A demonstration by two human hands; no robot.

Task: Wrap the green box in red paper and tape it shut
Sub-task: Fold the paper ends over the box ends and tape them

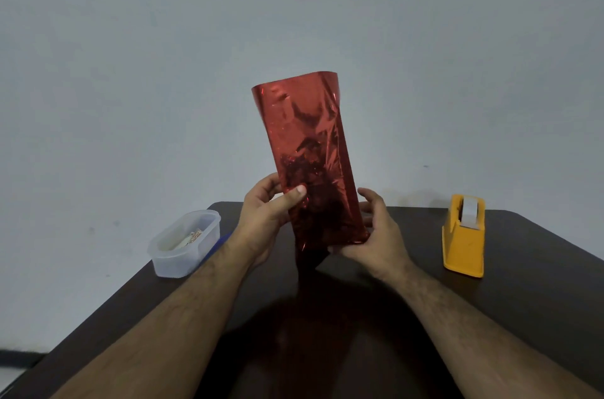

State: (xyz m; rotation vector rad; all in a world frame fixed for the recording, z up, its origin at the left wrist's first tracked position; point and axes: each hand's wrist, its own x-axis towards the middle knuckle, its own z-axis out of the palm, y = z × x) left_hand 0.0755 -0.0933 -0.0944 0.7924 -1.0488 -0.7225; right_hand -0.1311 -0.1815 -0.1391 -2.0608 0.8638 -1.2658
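Note:
A tall package covered in shiny red paper [307,150] stands upright in the air above the dark table [523,268]. The green box is hidden; only red foil shows. My left hand [268,218] grips the package's lower left side, thumb pressed on the front. My right hand [376,228] curls around the lower right corner and underside. The paper's top end is open and stands loose. A yellow tape dispenser [463,238] with a white tape roll sits on the table to the right, apart from both hands.
A clear plastic container [184,243] with small items inside sits at the table's left edge, a blue object [218,243] beside it. The table's far edge runs just behind the hands; a plain grey wall lies beyond.

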